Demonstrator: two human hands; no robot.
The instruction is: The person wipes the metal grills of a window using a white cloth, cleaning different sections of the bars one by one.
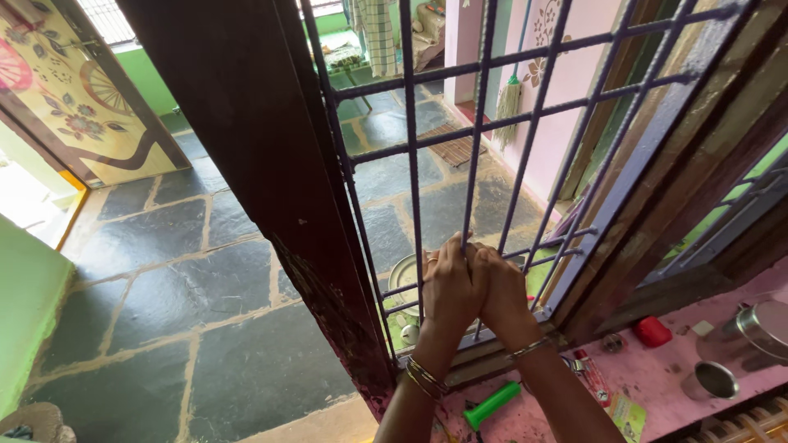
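Both hands up at the window grille (525,139), pressed together side by side. Left hand (450,283) is closed round one upright bar of the grille, fingers curled over it, bangles on the wrist. Right hand (502,291) sits touching the left, fingers bent toward the same bar or the next one; looks like it's gripping too, but the left hand hides most of its fingers, so can't tell for sure. Thin bangle on that wrist as well.

Grille is purple-painted metal, uprights crossed by horizontal bars, set in a dark wood frame (246,164) w/ worn paint low down. Hands hold it near the bottom, just above the sill.

Below the arms: pink counter (657,369) w/ a green handle (492,404) lying near the left forearm, a red lid-like thing (652,331) further right, a steel cup (711,381) and a steel pot (763,328) at the far right edge. Flat packet (628,414) beside the right forearm.

Through the bars: round steel plate (404,275) just behind the hands, a broom (509,102) leaning on a pink wall, a mat (451,149) on the floor. Dark stone floor (164,287) left of the frame, painted yellow door (74,90) top left.
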